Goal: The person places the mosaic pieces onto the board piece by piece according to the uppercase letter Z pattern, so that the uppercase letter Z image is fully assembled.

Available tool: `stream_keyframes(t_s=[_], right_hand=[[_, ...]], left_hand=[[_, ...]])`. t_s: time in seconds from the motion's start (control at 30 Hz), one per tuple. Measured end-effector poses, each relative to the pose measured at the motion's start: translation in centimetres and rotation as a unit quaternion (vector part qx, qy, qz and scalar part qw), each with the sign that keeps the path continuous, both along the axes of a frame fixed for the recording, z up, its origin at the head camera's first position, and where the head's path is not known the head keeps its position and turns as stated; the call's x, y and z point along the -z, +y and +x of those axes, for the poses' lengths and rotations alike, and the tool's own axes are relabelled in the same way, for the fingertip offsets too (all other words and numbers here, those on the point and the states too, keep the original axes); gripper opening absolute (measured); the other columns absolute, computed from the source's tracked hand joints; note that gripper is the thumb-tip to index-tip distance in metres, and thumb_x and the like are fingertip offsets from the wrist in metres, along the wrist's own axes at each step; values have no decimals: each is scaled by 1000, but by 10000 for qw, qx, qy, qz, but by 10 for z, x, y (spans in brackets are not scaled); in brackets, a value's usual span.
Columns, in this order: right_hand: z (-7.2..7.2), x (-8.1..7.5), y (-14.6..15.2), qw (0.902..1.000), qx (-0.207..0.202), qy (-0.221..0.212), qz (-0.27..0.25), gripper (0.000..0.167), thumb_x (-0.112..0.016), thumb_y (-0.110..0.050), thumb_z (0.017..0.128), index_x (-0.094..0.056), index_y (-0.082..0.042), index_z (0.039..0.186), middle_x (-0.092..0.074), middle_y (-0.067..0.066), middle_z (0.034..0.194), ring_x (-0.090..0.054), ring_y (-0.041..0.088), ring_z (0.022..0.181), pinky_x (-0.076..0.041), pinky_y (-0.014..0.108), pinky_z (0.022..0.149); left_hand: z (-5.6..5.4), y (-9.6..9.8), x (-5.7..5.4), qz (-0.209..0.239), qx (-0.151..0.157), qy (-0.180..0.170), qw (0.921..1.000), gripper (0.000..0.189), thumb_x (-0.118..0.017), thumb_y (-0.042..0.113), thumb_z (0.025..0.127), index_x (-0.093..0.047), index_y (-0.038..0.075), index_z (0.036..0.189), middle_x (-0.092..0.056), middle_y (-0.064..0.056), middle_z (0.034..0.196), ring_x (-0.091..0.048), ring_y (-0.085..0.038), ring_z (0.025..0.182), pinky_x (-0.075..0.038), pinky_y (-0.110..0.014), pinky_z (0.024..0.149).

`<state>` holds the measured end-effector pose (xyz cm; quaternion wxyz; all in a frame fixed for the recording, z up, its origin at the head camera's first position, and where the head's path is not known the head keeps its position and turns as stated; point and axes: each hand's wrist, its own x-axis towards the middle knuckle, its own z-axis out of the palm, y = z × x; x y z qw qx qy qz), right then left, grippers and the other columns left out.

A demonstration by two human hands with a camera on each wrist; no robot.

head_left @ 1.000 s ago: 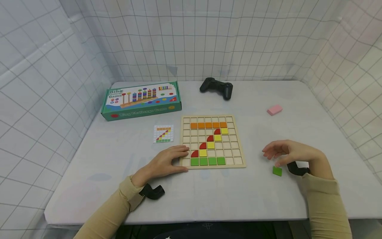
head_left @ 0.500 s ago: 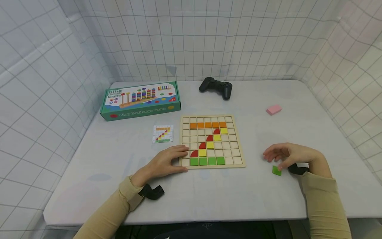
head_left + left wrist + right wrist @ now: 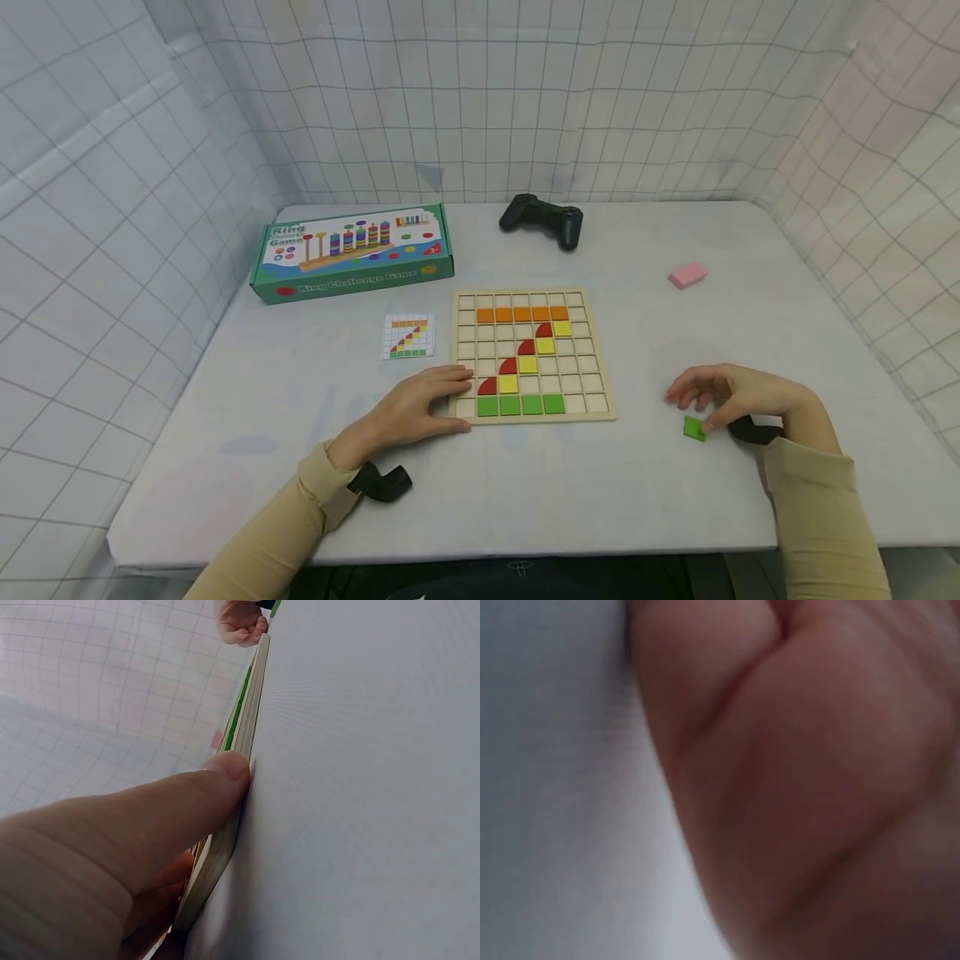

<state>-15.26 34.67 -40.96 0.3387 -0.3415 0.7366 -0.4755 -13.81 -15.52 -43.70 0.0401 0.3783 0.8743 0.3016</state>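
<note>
A square wooden grid board (image 3: 592, 392) lies mid-table. On it are several orange tiles (image 3: 522, 314), red quarter-round tiles (image 3: 508, 366), yellow tiles (image 3: 527, 364) and green tiles (image 3: 510, 405). My left hand (image 3: 408, 408) holds the board's near left corner: fingers over the left side, thumb against the front edge, as the left wrist view (image 3: 217, 862) also shows. A loose green tile (image 3: 693, 427) lies right of the board. At its right side my right thumb appears to touch it, while the other fingers of my right hand (image 3: 738, 396) bend loosely above the table. Only palm fills the right wrist view.
A small pattern card (image 3: 408, 337) lies left of the board. Behind are a green Ring Challenge Game box (image 3: 356, 254) and a black game controller (image 3: 542, 219). A pink block (image 3: 687, 276) lies at the back right. Grid-patterned cloth walls surround the table.
My right hand has moved slightly down and nearer to me, its thumb now at the loose green tile's right side. The left hand stays on the board.
</note>
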Motion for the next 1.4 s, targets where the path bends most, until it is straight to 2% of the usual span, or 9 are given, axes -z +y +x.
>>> stream_keyframes(t_s=[0.13, 0.3, 0.5, 0.77, 1.07, 1.4], right_hand=[[1, 1, 1, 9998, 129, -144, -41, 44, -65, 7, 82, -50, 8, 124, -54, 23, 112, -56, 19, 97, -53, 28, 80], [4, 2, 0, 9989, 415, -173, 119, 43, -68, 5, 81, -52, 7, 121, -56, 20, 110, -57, 17, 90, -54, 27, 74], [9, 1, -4, 9968, 684, -21, 406, 40, -71, 1, 79, -55, 5, 115, -56, 18, 101, -55, 18, 82, -53, 27, 67], [12, 0, -8, 9962, 661, 274, 490, 37, -72, 2, 77, -54, 5, 109, -54, 18, 91, -50, 21, 76, -50, 26, 63], [13, -1, -10, 9970, 631, 95, 449, 37, -74, 1, 77, -53, 7, 108, -52, 19, 92, -49, 21, 76, -50, 26, 64], [14, 0, -12, 9946, 764, 228, 670, 37, -76, -3, 75, -54, 4, 104, -51, 15, 89, -48, 20, 74, -49, 25, 62]], left_hand=[[0, 0, 0, -27, -14, 3, 10000, 61, -73, 40, 81, -59, 3, 127, -49, -4, 139, -39, -21, 132, -31, -34, 111], [0, 0, 1, -44, -24, -13, 10000, 62, -73, 41, 81, -59, 3, 127, -49, -4, 139, -39, -20, 132, -31, -34, 111], [0, 0, 1, -1, -14, -32, 10000, 62, -73, 40, 80, -59, 3, 127, -49, -4, 139, -39, -20, 131, -31, -35, 111], [-1, 0, 1, 0, -24, -36, 10000, 61, -73, 40, 80, -59, 3, 127, -49, -4, 138, -39, -20, 131, -31, -35, 111], [-1, 0, 0, -41, -33, -86, 9999, 61, -73, 40, 80, -59, 3, 127, -48, -4, 139, -39, -20, 132, -31, -35, 111], [0, 0, -1, -24, -33, -57, 10000, 61, -74, 38, 80, -59, 3, 127, -49, -4, 138, -39, -20, 131, -31, -35, 111]])
